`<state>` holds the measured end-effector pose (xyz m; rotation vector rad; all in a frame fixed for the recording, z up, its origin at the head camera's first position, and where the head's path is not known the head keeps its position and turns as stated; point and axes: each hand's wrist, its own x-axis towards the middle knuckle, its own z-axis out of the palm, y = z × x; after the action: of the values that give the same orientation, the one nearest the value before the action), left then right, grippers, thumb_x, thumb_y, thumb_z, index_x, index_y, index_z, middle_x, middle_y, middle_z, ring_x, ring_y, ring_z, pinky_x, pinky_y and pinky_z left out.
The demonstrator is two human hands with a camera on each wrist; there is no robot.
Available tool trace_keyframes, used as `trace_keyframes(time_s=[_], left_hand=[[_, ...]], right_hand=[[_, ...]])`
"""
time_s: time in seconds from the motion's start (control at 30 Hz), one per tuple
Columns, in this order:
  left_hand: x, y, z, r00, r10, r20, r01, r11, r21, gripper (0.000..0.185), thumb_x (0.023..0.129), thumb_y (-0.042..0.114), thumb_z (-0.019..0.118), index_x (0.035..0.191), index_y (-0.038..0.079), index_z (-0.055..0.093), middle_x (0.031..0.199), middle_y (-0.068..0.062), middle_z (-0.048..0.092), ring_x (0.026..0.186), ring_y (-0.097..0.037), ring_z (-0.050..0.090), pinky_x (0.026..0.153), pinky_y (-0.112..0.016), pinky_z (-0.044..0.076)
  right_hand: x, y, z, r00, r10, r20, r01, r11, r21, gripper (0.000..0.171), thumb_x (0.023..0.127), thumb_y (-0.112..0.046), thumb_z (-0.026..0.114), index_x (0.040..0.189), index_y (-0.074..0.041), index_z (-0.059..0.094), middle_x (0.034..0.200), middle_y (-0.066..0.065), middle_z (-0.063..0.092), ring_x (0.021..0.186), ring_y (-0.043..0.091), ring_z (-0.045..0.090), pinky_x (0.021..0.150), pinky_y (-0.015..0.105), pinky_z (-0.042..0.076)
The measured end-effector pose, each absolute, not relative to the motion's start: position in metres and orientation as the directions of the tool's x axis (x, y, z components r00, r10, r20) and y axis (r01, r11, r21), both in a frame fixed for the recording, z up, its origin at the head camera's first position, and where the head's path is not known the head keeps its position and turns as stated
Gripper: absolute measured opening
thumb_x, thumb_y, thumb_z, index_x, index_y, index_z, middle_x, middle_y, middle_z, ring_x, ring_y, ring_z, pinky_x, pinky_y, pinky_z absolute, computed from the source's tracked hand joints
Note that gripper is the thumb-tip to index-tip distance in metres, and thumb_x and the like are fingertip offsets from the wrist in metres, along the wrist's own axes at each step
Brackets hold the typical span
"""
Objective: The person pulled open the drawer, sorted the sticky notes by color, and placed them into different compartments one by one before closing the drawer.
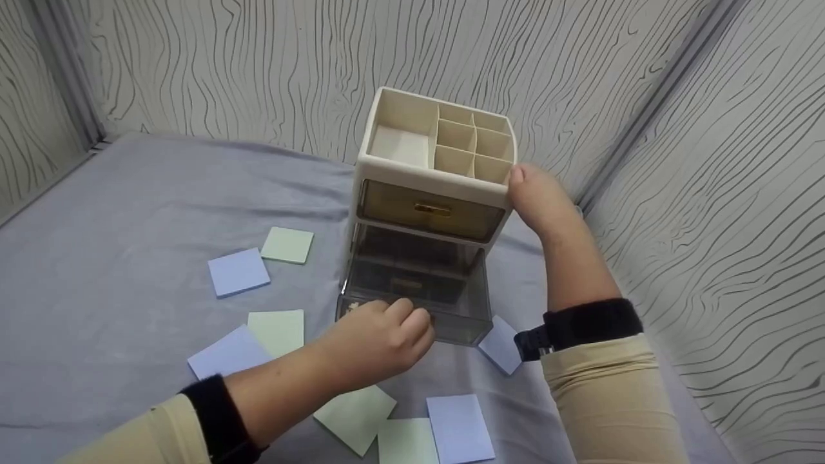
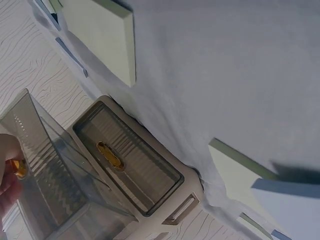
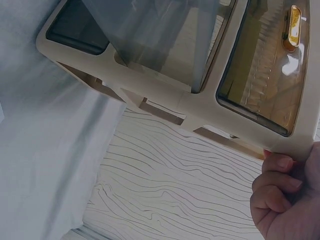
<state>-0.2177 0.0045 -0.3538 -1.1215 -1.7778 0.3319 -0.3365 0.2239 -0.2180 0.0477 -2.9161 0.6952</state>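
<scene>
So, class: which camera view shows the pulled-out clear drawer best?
The head view: the clear drawer shows whole, pulled out of the organizer, with the left hand at its front. The left wrist view shows only one side wall; the right wrist view just a cropped, see-through part.

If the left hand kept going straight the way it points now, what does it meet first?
The left hand already grips the front of the pulled-out clear drawer. Going straight on, it would likely push that drawer back toward the cream organizer, though depth is hard to judge.
</scene>
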Motion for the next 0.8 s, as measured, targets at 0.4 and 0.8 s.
trace_keyframes(time_s=[0.4, 0.8], left_hand=[[-0.220, 0.002, -0.350, -0.134, 0.801, 0.583, 0.572, 0.543, -0.615, 0.021, 0.089, 0.005, 0.044, 0.083, 0.015, 0.061, 0.073, 0.002, 0.047, 0.056, -0.011, 0.043, 0.040, -0.022, 0.022], [-0.221, -0.006, -0.327, -0.292, 0.666, 0.687, 0.744, 0.609, -0.274, 0.008, 0.078, 0.011, 0.058, 0.072, 0.016, 0.059, 0.067, 0.004, 0.047, 0.056, -0.012, 0.045, 0.040, -0.024, 0.031]], right_hand=[[-0.337, 0.225, -0.217, -0.989, -0.004, 0.145, -0.068, 0.895, -0.441, 0.032, 0.098, -0.026, 0.019, 0.076, -0.010, 0.037, 0.090, 0.015, 0.052, 0.086, 0.030, 0.046, 0.078, 0.043, 0.038], [-0.336, 0.224, -0.217, -0.991, -0.007, 0.134, -0.067, 0.893, -0.445, 0.033, 0.098, -0.025, 0.018, 0.082, -0.008, 0.041, 0.099, 0.017, 0.054, 0.092, 0.030, 0.048, 0.085, 0.046, 0.039]])
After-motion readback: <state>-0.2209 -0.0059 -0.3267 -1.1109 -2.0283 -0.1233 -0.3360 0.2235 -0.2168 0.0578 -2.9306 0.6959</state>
